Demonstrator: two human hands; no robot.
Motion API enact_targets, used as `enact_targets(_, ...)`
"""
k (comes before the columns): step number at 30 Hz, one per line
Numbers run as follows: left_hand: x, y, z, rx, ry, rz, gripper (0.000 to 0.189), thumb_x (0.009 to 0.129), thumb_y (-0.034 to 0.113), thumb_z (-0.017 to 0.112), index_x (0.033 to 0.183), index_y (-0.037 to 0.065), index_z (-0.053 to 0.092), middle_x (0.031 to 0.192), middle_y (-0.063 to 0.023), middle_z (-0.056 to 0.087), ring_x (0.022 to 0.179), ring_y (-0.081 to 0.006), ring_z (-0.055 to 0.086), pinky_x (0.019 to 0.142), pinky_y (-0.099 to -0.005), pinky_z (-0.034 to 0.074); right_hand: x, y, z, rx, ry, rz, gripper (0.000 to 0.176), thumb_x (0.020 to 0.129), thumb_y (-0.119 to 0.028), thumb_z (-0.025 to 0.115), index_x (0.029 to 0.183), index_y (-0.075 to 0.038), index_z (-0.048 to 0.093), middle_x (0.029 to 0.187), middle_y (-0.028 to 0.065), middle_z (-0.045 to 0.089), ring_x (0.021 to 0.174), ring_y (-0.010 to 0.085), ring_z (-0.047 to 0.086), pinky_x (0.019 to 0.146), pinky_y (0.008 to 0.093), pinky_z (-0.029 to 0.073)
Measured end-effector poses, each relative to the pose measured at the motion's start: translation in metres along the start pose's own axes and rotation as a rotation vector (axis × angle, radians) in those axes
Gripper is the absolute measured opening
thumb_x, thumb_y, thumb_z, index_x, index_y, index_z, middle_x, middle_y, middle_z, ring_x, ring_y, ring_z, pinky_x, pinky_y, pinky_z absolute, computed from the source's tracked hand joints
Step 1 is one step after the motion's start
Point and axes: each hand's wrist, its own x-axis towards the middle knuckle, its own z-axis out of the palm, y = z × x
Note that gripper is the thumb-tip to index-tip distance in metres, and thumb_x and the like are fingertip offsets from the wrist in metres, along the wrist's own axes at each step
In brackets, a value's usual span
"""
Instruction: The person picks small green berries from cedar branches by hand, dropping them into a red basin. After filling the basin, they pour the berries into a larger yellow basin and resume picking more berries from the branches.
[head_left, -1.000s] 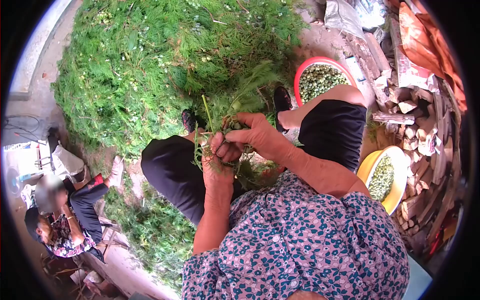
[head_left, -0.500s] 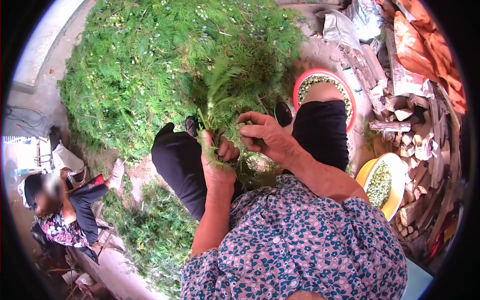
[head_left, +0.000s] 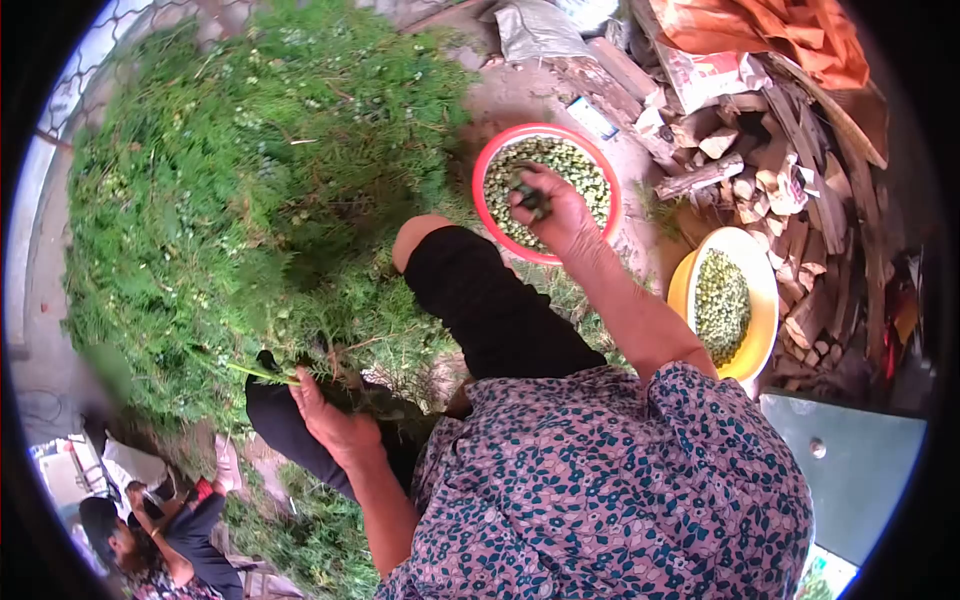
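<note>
My left hand [head_left: 338, 425] is closed, pinching a thin green evergreen sprig [head_left: 262, 374] above my left knee. The bare stem of the sprig points left, over the leafy pile. My right hand [head_left: 558, 208] is over a red-rimmed basin [head_left: 482, 190] filled with small round green cones [head_left: 585, 178]. Its fingers are curled around a dark greenish clump, too blurred to name. Beyond my legs spreads a large heap of green evergreen branches [head_left: 200, 190], dotted with pale cones.
A yellow basin [head_left: 765, 310] with more green cones stands at right, before stacked firewood [head_left: 800, 270]. An orange tarp [head_left: 770, 35] and a grey sack [head_left: 540, 32] lie at the back. At lower left another person [head_left: 185, 535] sits beside more branches [head_left: 310, 530].
My right hand has moved from beside the left hand to over the red-rimmed basin. My left hand has lowered, still holding a sprig. The view has turned to the right.
</note>
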Motion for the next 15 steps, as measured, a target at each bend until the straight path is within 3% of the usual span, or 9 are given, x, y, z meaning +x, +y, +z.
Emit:
enact_targets(1, 0.002, 0.021, 0.009, -0.366, 0.141, -0.415, 0.037, 0.08, 0.013, 0.055, 0.111, -0.005, 0.047, 0.096, -0.0139, 0.057, 0.081, -0.0234, 0.057, 0.074, -0.0298, 0.046, 0.017, -0.006, -0.029, 0.025, 0.162, -0.033, 0.02, 0.078, -0.006, 0.056, 0.096, -0.003, 0.048, 0.079, 0.0079, 0.051, 0.066, 0.0199, 0.051, 0.047, 0.026, 0.04)
enact_targets(2, 0.006, 0.009, 0.001, -0.408, 0.028, -0.447, 0.029, 0.083, 0.016, 0.055, 0.105, -0.002, 0.05, 0.093, -0.0113, 0.054, 0.083, -0.0228, 0.055, 0.073, -0.0319, 0.048, 0.033, -0.009, -0.064, 0.075, 0.274, -0.039, 0.016, 0.08, -0.007, 0.055, 0.093, -0.002, 0.048, 0.079, 0.01, 0.051, 0.066, 0.0212, 0.052, 0.047, 0.0264, 0.041)
enact_targets(6, 0.012, 0.031, 0.006, -0.576, 0.057, -0.598, 0.024, 0.083, 0.015, 0.057, 0.099, -0.002, 0.052, 0.092, -0.01, 0.051, 0.087, -0.0231, 0.054, 0.074, -0.0312, 0.047, 0.072, -0.015, -0.133, 0.093, 0.581, -0.039, 0.011, 0.084, -0.013, 0.053, 0.087, -0.003, 0.049, 0.071, 0.0105, 0.05, 0.063, 0.0225, 0.051, 0.054, 0.0339, 0.047)
enact_targets(8, 0.013, 0.028, 0.008, -0.454, 0.065, -0.527, 0.025, 0.082, 0.014, 0.057, 0.101, -0.001, 0.052, 0.094, -0.0107, 0.052, 0.085, -0.0227, 0.055, 0.074, -0.0315, 0.047, 0.078, -0.015, -0.139, 0.118, 0.601, -0.102, 0.02, 0.085, -0.022, 0.054, 0.088, -0.003, 0.049, 0.076, 0.0114, 0.051, 0.063, 0.0255, 0.05, 0.059, 0.0418, 0.05)
enact_targets(9, 0.014, 0.025, 0.009, -0.342, 0.074, -0.451, 0.026, 0.081, 0.013, 0.056, 0.103, 0.0, 0.051, 0.096, -0.0115, 0.052, 0.084, -0.0222, 0.055, 0.073, -0.0317, 0.048, 0.079, -0.018, -0.134, 0.097, 0.592, -0.09, 0.032, 0.084, -0.026, 0.057, 0.102, -0.002, 0.047, 0.095, 0.0154, 0.048, 0.089, 0.0316, 0.049, 0.076, 0.0494, 0.048)
enact_targets(10, 0.013, 0.021, 0.008, -0.338, 0.072, -0.45, 0.026, 0.081, 0.013, 0.056, 0.103, 0.0, 0.051, 0.096, -0.0115, 0.052, 0.084, -0.0222, 0.055, 0.073, -0.0317, 0.048, 0.08, -0.021, -0.129, 0.098, 0.623, -0.099, 0.037, 0.084, -0.03, 0.057, 0.105, -0.002, 0.046, 0.099, 0.0159, 0.047, 0.093, 0.0333, 0.048, 0.081, 0.0521, 0.046)
enact_targets(12, 0.009, 0.016, 0.005, 0.145, -0.147, -0.086, 0.027, 0.081, 0.01, 0.052, 0.107, 0.001, 0.051, 0.101, -0.0139, 0.054, 0.083, -0.0218, 0.056, 0.071, -0.0307, 0.049, 0.084, -0.027, -0.125, 0.1, 0.654, -0.106, 0.042, 0.083, -0.034, 0.057, 0.108, -0.002, 0.045, 0.104, 0.0163, 0.046, 0.096, 0.035, 0.047, 0.085, 0.0548, 0.043)
enact_targets(13, 0.008, 0.017, 0.006, 0.148, -0.149, -0.087, 0.027, 0.081, 0.01, 0.052, 0.107, 0.001, 0.051, 0.101, -0.0139, 0.054, 0.083, -0.0218, 0.056, 0.071, -0.0307, 0.049, 0.087, -0.029, -0.129, 0.068, 0.597, -0.151, 0.047, 0.083, -0.037, 0.056, 0.113, -0.004, 0.042, 0.111, 0.0164, 0.043, 0.102, 0.0357, 0.045, 0.087, 0.0566, 0.04)
enact_targets(15, 0.006, 0.021, 0.011, -0.15, -0.112, -0.28, 0.027, 0.083, 0.009, 0.047, 0.108, 0.001, 0.051, 0.104, -0.0154, 0.055, 0.084, -0.0217, 0.055, 0.069, -0.0278, 0.049, 0.086, -0.031, -0.132, 0.035, 0.542, -0.195, 0.052, 0.083, -0.041, 0.054, 0.118, -0.005, 0.04, 0.119, 0.0166, 0.039, 0.107, 0.0365, 0.042, 0.09, 0.0584, 0.038)
